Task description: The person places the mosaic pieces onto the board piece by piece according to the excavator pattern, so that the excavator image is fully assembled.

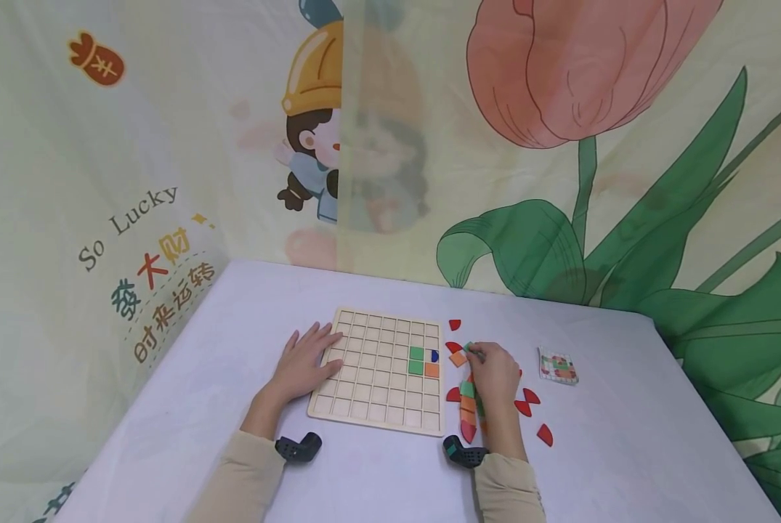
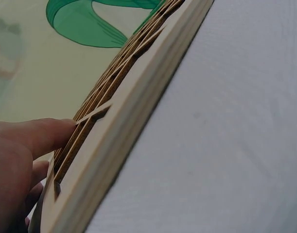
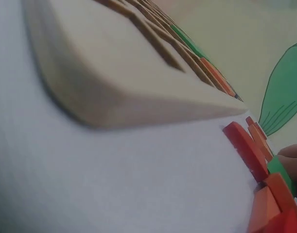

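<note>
- A table under a pale lavender cloth carries everything.
- A light wooden grid board lies flat on it.
- Loose red, orange and green flat pieces are scattered right of the board.
- A small patterned card lies farther right.

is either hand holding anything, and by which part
The right hand pinches a small green tile at its fingertips, by its edge. The left hand holds nothing, resting flat on the wooden board.

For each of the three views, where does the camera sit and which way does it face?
Head: above, looking down at grid board, both hands, sleeves.
Left wrist: low at the board's edge, looking along it; left hand's fingers show.
Right wrist: table level, facing board corner and coloured tiles; fingertip at the edge.
All share the board.
</note>
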Motion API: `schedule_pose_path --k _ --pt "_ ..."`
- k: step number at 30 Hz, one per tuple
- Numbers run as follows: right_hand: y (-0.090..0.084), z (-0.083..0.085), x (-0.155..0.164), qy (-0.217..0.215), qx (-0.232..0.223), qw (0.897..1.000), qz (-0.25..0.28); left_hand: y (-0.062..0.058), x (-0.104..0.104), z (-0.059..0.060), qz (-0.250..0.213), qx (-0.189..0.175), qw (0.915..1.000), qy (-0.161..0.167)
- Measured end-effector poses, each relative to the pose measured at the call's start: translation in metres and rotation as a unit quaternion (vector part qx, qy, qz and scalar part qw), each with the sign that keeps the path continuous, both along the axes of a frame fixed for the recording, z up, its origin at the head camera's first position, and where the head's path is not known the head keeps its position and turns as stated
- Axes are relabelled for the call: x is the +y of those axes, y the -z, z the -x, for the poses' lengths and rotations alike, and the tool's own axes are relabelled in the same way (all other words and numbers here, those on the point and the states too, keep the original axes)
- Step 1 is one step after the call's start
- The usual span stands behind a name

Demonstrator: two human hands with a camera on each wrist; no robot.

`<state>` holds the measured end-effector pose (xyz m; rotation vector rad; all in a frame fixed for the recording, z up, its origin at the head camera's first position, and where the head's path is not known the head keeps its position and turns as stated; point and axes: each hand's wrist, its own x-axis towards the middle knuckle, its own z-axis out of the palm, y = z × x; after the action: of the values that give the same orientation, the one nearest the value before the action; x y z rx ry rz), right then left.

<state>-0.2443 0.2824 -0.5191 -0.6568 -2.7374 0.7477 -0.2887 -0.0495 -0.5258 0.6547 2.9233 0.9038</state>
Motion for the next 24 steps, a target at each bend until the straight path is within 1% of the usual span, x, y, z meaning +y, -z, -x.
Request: schedule_pose_path --k 6,8,10,12,14,17,19,21,24 --pt "0.004 0.0 -0.002 0.014 0.053 0.997 0.056 -0.001 0.0 0.0 0.0 0.002 1.0 0.001" --pt "0.001 0.0 -0.004 0.018 0.069 0.995 0.076 -0.001 0.001 0.0 0.002 -0.001 1.0 0.002" --pt "-0.004 -0.001 -0.01 0.011 0.083 0.992 0.097 -0.001 0.001 0.001 0.005 -0.001 1.0 0.003" --pt "-0.009 -0.002 -0.02 -0.018 0.094 0.99 0.104 -0.001 0.001 0.001 0.005 0.0 1.0 0.004" --pt "-0.013 -0.002 -0.033 -0.069 0.103 0.987 0.105 -0.002 0.0 0.001 0.006 0.001 1.0 0.004" --pt "-0.013 -0.001 -0.055 -0.162 0.116 0.977 0.082 -0.003 -0.001 0.0 0.005 0.0 1.0 0.003" --pt "-0.01 0.0 -0.067 -0.203 0.117 0.97 0.069 -0.002 -0.002 0.0 0.006 -0.001 1.0 0.002" --pt "-0.008 -0.001 -0.076 -0.223 0.116 0.966 0.058 -0.001 -0.002 0.0 0.006 -0.002 1.0 0.002" --pt "-0.006 -0.002 -0.083 -0.23 0.108 0.966 0.05 -0.001 -0.001 0.001 0.003 -0.001 1.0 0.001"
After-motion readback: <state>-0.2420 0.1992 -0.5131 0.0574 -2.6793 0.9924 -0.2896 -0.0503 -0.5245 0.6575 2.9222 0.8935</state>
